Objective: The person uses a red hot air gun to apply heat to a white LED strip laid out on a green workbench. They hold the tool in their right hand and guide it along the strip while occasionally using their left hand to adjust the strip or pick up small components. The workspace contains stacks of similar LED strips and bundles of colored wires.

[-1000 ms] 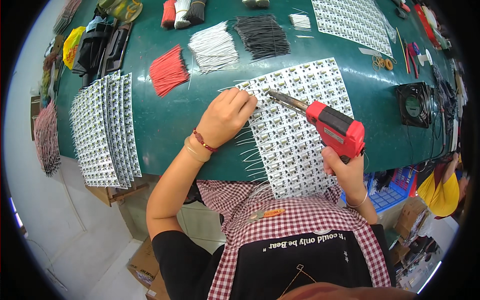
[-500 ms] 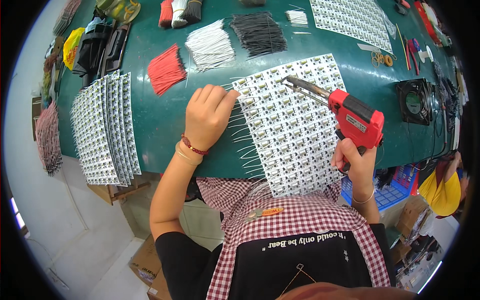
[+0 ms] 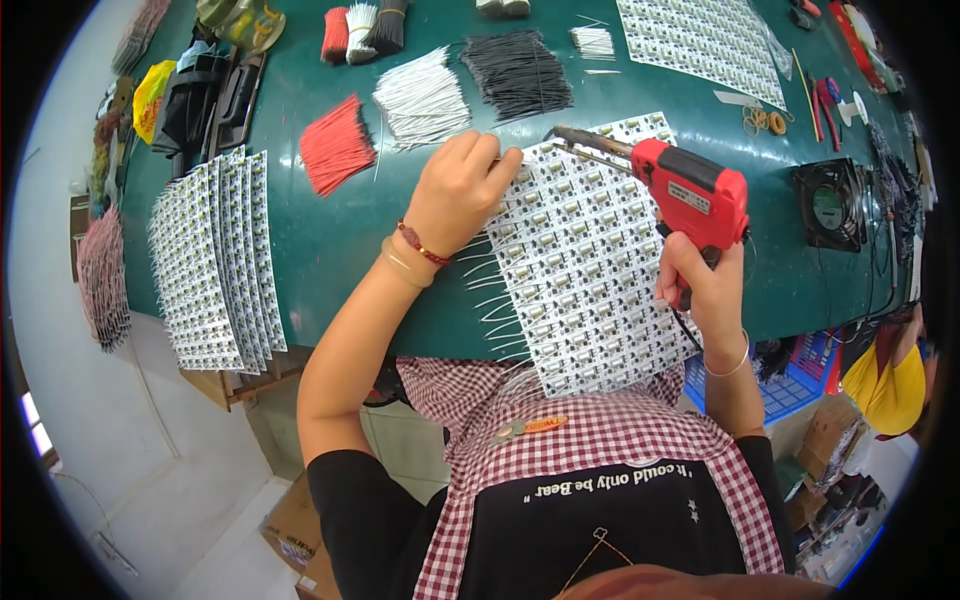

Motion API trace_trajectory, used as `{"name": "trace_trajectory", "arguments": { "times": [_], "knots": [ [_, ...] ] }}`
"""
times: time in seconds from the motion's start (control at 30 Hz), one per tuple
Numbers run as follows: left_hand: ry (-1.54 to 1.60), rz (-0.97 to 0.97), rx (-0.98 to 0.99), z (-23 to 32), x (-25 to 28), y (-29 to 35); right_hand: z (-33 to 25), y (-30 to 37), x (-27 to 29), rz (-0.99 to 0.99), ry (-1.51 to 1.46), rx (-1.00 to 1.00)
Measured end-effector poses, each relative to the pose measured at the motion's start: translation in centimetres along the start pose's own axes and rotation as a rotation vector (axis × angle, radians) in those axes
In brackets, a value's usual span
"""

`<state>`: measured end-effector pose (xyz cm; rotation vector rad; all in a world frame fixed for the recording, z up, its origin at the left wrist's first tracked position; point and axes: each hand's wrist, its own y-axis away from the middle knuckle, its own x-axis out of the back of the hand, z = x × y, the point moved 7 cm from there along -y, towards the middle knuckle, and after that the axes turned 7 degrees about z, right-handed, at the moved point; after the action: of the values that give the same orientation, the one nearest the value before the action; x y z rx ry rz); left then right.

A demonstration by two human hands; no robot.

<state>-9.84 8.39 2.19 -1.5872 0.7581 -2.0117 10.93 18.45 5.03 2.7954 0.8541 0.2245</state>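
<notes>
My right hand (image 3: 703, 275) grips a red and black soldering gun (image 3: 690, 195). The gun's dark nozzle points left, its tip just above the top left part of a white circuit board panel (image 3: 585, 290). My left hand (image 3: 462, 190) is closed in a pinch at the panel's upper left corner, close to that tip. Whatever its fingers hold is too small to make out. The panel carries rows of small components and overhangs the near table edge. Thin white wires (image 3: 490, 305) stick out from its left side.
Piles of red wires (image 3: 337, 145), white wires (image 3: 422, 97) and black wires (image 3: 515, 75) lie beyond the panel. Several wired panels (image 3: 215, 265) lean in a stack at the left edge. Another panel (image 3: 700, 45) lies at the back right. A black fan (image 3: 830, 205) stands right.
My left hand has moved right and slightly away from me, up to the panel's top corner. The soldering gun has shifted left and up, its tip now nearer the left fingers.
</notes>
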Motion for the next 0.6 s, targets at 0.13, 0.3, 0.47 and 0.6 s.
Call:
{"name": "trace_trajectory", "arguments": {
  "times": [0.13,0.3,0.47,0.6],
  "knots": [
    [-0.039,-0.071,-0.053,0.5,-1.2,-0.2,0.8,-0.2,0.0,-0.006,0.064,-0.036],
    [0.011,-0.028,-0.01,0.1,-1.1,-0.2,1.1,-0.4,-0.1,-0.008,0.076,-0.048],
    [0.047,-0.066,-0.03,-0.9,-1.3,-0.6,1.3,-0.4,0.0,-0.004,0.076,-0.063],
    [0.062,-0.074,-0.041,-1.2,-1.7,-0.4,1.4,-0.5,-0.3,-0.023,0.098,-0.066]
  ]
}}
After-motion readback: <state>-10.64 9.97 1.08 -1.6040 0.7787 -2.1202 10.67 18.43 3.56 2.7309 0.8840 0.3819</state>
